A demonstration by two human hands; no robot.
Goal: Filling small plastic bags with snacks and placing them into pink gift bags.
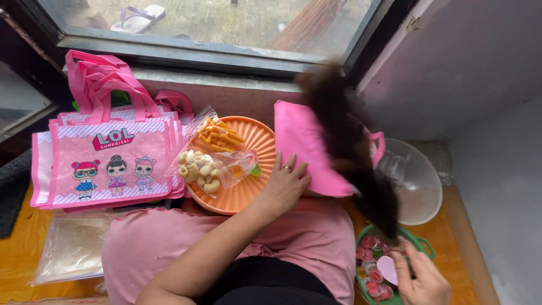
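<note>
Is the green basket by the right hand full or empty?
Partly full: the green basket holds small jelly cups; the right hand reaches into it. How deep they lie cannot be told.

bags [110,161]: I see pink, white-striped bands, cartoon dolls
plate [257,141]: I see ribbed orange
flat bag [305,147]: plain pink
basket [420,244]: green
jelly cups [372,260]: red, pink
bowl [420,181]: clear white
floor [22,248]: yellow-orange

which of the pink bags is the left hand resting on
The plain pink bag lying alone just right of the orange tray, under the left hand. The other pink bags, stacked left of the tray, show cartoon dolls and are untouched.
</note>
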